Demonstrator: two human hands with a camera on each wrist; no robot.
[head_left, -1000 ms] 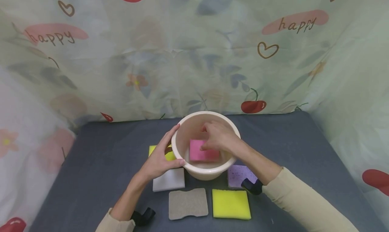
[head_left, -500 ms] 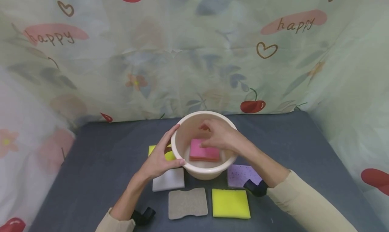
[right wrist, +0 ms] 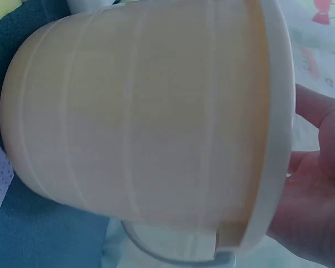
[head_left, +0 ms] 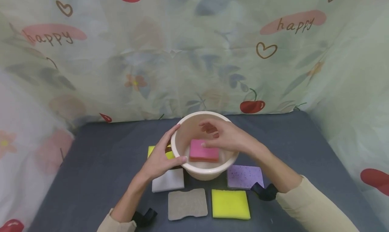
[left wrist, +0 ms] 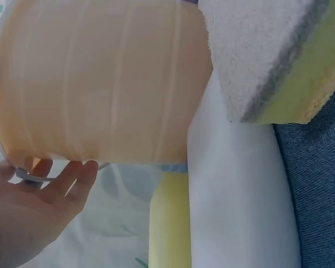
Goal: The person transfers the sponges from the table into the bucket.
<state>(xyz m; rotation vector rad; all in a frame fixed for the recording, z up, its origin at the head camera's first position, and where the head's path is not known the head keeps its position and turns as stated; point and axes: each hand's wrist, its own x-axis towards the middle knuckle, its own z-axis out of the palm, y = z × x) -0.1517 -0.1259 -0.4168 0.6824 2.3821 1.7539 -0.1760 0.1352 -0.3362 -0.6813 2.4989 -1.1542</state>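
Note:
A cream bucket point(head_left: 200, 174) stands upright on the dark cloth. At its left rim my left hand point(head_left: 161, 159) holds on, thumb over the edge and fingers along the outer wall, as the left wrist view point(left wrist: 50, 204) also shows. Inside lies a pink sponge point(head_left: 203, 151) with an orange layer showing at its lower edge; whether that is a second sponge I cannot tell. Above it, within the bucket's mouth, my right hand point(head_left: 228, 135) hovers with loosely bent fingers and nothing in them. The right wrist view shows that hand point(right wrist: 315, 190) beyond the rim.
Around the bucket lie a white sponge point(head_left: 168, 180), a grey notched sponge point(head_left: 187, 204), a yellow sponge point(head_left: 230, 204) and a purple speckled sponge point(head_left: 244, 176). Another yellow sponge point(head_left: 150, 150) is partly hidden behind my left hand. A patterned curtain point(head_left: 182, 73) hangs behind the table.
The pink sponge, blurred a second ago, now lies still on the bucket's bottom. My right hand has drawn back to the right, and its fingers have loosened. My left hand keeps its hold.

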